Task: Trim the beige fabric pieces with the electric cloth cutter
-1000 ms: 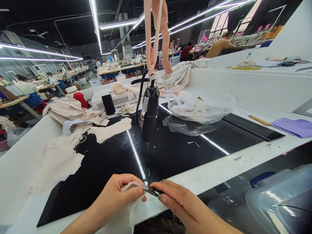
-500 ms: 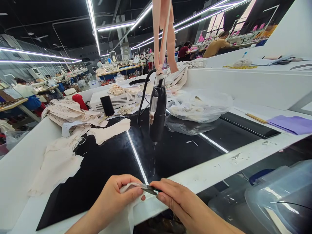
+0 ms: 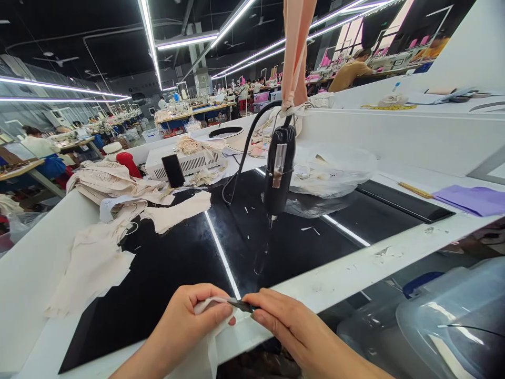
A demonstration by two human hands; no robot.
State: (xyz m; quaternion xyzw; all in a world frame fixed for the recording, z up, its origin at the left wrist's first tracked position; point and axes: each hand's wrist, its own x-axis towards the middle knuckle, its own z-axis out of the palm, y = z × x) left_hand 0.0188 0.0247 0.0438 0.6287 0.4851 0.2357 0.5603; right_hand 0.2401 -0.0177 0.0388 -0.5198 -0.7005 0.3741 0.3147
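My left hand (image 3: 199, 316) is closed, pinching a strip of thin white fabric (image 3: 211, 350) that hangs below the fingers. My right hand (image 3: 286, 323) is closed around small dark thread snips (image 3: 241, 304), their blades against the fabric at my left fingertips. Most of the snips' handle is hidden in the palm. Both hands are at the near edge of the table, over its white border (image 3: 315, 287). Beyond them a black hand tool (image 3: 279, 171) with a narrow metal tip hangs from peach fabric strips (image 3: 295, 52), above the glossy black panel (image 3: 177, 273).
Beige fabric pieces (image 3: 94, 258) lie on the left. Behind are a phone (image 3: 173, 171), a white vented box (image 3: 158, 163) and a clear plastic bag (image 3: 335, 173). A black bar (image 3: 406, 202) and purple cloth (image 3: 473, 200) lie right. Several people work at distant sewing tables.
The hanging black tool and its peach strips have swung to the right, and the cable moved with them. My hands have barely shifted, still holding the fabric and the snips.
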